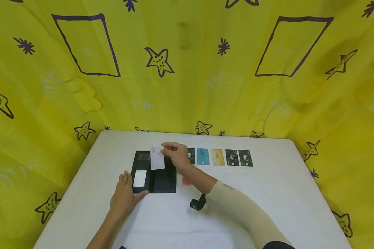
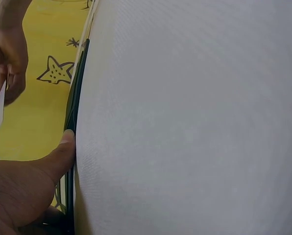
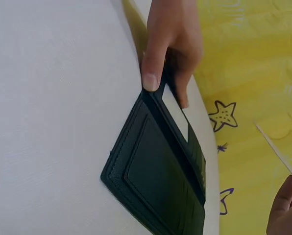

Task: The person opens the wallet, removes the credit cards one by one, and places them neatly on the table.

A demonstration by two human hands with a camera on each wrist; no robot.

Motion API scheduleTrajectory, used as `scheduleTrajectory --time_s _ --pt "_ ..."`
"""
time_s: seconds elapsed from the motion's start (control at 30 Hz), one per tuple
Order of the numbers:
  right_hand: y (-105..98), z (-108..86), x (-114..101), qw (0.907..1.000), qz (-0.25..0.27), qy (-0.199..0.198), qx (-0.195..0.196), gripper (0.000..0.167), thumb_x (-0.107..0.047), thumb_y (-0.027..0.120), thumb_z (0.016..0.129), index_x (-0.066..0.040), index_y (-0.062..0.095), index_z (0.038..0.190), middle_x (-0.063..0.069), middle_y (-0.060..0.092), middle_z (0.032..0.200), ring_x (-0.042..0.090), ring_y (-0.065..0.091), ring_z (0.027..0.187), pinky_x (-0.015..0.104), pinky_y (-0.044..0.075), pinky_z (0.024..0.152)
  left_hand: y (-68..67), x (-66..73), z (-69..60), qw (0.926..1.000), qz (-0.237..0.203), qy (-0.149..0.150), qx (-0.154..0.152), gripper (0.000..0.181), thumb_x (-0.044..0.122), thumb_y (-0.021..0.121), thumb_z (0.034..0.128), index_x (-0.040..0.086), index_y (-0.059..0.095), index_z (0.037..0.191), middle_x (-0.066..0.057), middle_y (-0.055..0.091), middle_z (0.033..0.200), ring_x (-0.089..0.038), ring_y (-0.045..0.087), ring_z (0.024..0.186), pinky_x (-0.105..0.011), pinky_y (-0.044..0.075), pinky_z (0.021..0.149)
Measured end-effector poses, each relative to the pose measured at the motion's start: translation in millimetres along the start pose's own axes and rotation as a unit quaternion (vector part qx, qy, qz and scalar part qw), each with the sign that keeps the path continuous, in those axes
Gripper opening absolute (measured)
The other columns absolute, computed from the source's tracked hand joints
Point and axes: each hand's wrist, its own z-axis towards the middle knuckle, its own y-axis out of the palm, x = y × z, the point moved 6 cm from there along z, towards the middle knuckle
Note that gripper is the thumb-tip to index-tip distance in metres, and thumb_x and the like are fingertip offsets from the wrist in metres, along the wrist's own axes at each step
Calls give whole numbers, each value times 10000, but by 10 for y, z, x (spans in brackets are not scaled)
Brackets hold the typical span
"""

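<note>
An unfolded black wallet (image 1: 163,185) lies on the table, with a white card (image 1: 140,178) in the window of its left half. My left hand (image 1: 123,193) rests at the wallet's lower left corner, straight fingers along the side and thumb (image 2: 65,147) against the near edge. Above the wallet's middle, my right hand (image 1: 178,157) pinches a pale card with a pinkish pattern (image 1: 157,159) by its upper right edge. The right wrist view shows that card (image 3: 276,149) edge-on, apart from the wallet. The wallet's upper right part is hidden behind my right hand.
Right of the wallet runs a row of cards: a partly covered black one (image 1: 191,156), a blue one (image 1: 203,156), a gold one (image 1: 218,157) and two black ones (image 1: 232,158). A reddish item (image 1: 186,181) shows partly beside my right forearm. A yellow curtain (image 1: 187,97) stands behind the table.
</note>
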Motion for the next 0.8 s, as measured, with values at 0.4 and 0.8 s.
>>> scheduleTrajectory --time_s 0.4,0.8 --pt "-344 -396 -86 9995 -203 97 -209 220 -52 757 965 0 761 1179 90 718 1014 195 695 918 247 583 842 28 -24 1 10000 -4 -3 93 1086 453 851 873 -233 304 1513 -407 217 1619 -565 184 1516 -685 352 1123" --pt "-601 -623 0 9999 8 104 -119 228 26 738 951 70 739 1174 136 686 1017 208 670 893 301 612 820 18 -21 2 10000 16 7 50 1085 460 843 879 -229 300 1517 -401 210 1624 -561 176 1518 -682 351 1124"
